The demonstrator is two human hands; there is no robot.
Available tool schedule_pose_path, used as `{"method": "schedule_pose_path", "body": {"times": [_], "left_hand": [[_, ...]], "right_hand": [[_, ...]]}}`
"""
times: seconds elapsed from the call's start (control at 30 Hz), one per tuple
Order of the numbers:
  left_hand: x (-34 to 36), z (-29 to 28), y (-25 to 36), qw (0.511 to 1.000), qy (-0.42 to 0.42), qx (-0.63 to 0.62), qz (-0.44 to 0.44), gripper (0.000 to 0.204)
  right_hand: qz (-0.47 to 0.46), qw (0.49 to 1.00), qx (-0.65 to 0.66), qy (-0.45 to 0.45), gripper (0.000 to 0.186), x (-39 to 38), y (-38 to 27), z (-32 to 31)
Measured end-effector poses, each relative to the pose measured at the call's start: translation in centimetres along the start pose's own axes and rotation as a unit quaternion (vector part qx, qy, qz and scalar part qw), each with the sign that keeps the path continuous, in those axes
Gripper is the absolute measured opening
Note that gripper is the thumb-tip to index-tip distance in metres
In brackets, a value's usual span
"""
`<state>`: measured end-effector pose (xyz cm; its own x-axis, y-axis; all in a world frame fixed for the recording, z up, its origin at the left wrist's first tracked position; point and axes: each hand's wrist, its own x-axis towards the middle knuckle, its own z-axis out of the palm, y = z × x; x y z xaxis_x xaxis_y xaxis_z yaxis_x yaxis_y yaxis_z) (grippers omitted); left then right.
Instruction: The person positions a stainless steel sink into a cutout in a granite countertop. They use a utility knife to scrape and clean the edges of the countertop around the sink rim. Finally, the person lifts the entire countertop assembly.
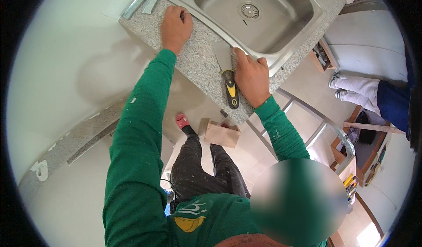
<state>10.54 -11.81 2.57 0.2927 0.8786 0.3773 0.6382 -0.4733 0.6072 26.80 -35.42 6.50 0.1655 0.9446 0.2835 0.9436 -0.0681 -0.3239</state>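
Observation:
A steel sink sits in a speckled grey countertop. My left hand is at the sink's front-left rim, fingers curled; what lies under the fingertips is unclear. My right hand rests at the lower rim, index finger extended toward it and the others bent over the edge. A putty knife with a black and yellow handle lies flat just left of my right hand, blade toward the sink. Two metal strips lie at the counter's upper-left corner.
A white wall borders the left. An aluminium ladder stands right of the counter. A wooden box sits below the counter near my feet. Another person's legs in light trousers and wooden crates are at the right.

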Motion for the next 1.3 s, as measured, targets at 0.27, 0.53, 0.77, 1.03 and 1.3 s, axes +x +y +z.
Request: {"method": "schedule_pose_path", "body": {"times": [0.27, 0.53, 0.77, 1.03, 1.3], "left_hand": [[0.1, -0.6, 0.9, 0.999, 0.006, -0.033, -0.025, 0.020], [0.2, -0.7, 0.4, 1.000, 0.014, -0.006, -0.014, 0.029], [0.3, -1.2, 1.3, 0.999, -0.022, -0.040, -0.014, 0.033], [0.4, -2.9, -2.9, 0.957, 0.053, -0.279, -0.052, 0.018], [6.0, -7.6, -12.5, 0.973, -0.036, 0.048, 0.221, 0.020]], "right_hand": [[0.033, 0.994, 0.099, -0.038, 0.037, 2.0, 0.0, -3.8], [0.096, 0.982, 0.150, -0.056, 0.035, 6.4, -2.1, -3.0], [0.120, 0.964, 0.236, 0.003, 0.036, 12.6, -2.9, 0.8], [0.193, 0.897, 0.390, 0.082, 0.038, 17.5, -6.4, 8.9], [0.159, 0.918, 0.298, 0.211, 0.030, 16.8, -8.4, 10.9]]}}
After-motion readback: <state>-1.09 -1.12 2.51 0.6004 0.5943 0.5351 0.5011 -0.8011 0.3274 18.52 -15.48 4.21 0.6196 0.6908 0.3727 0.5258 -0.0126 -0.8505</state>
